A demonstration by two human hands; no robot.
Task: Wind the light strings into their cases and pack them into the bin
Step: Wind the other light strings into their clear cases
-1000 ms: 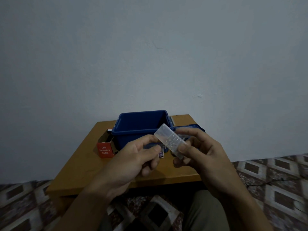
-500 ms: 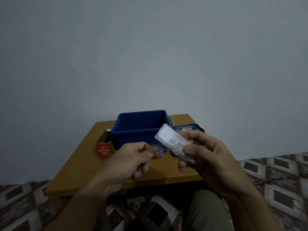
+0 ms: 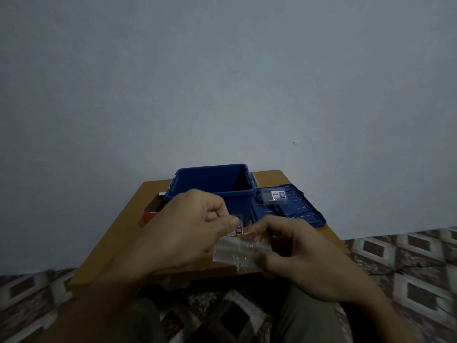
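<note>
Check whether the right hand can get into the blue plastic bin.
Probably yes: the blue plastic bin stands open, its blue lid beside it; nothing blocks the right hand holding a clear plastic case.

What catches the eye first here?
Two hands fill the foreground: the right hand grips a clear plastic case, the left hand curled beside it. Behind them an open blue bin stands on a wooden table, its lid lying to its right.
</note>
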